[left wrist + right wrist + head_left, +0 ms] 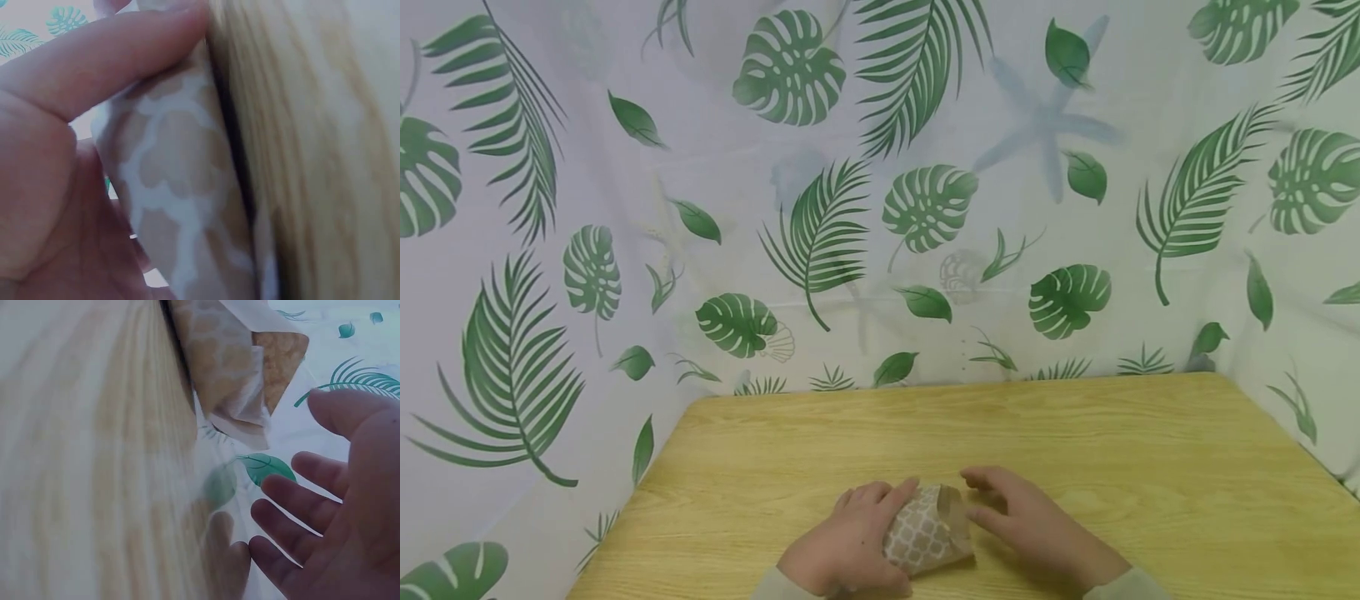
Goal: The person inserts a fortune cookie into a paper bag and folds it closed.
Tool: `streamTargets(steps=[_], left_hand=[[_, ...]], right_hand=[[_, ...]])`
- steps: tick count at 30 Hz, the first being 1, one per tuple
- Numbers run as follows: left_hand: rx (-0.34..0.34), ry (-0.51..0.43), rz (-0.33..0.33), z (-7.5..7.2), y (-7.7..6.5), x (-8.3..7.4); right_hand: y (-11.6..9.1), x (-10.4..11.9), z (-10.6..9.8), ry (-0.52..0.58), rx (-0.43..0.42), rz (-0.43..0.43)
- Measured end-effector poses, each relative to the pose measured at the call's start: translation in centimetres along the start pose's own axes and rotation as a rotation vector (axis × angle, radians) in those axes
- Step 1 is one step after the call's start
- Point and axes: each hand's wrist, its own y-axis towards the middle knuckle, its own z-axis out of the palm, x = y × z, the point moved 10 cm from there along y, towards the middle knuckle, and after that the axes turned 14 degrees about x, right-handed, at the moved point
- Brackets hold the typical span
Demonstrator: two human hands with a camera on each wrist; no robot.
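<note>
A small parcel (919, 533) in brown paper with a white lattice print lies on the wooden table. My left hand (859, 537) grips it from its left side. In the left wrist view the thumb lies across the printed parcel (181, 156), and the palm is behind it. At the parcel's right end the paper stands out in loose, partly folded flaps (284, 362), one showing plain brown. Just right of that end is my right hand (1037, 525), its fingers spread and relaxed. The right wrist view shows a gap between this hand (337, 500) and the paper.
The wood-grain table (970, 425) stretches behind the hands and to both sides. A white cloth (880, 275) printed with green leaves and pale sea shapes hangs along its back, left and right edges.
</note>
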Motion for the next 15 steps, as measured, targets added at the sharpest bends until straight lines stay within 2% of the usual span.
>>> streamTargets(steps=[5,9,13,15], left_hand=[[-0.040,-0.085,0.004,-0.6,-0.1,-0.1],[-0.101,-0.160,0.011,-1.3,-0.1,0.1],[-0.172,-0.149,0.026,-2.0,0.0,0.2],[-0.192,-0.169,0.033,-2.1,0.1,0.2]], right_hand=[[0.1,0.0,-0.3,0.056,-0.021,-0.024],[0.0,-0.4,-0.4,0.131,-0.036,-0.016],[0.0,-0.8,-0.5,0.235,-0.026,-0.039],[0.3,-1.4,-0.3,0.271,-0.013,-0.083]])
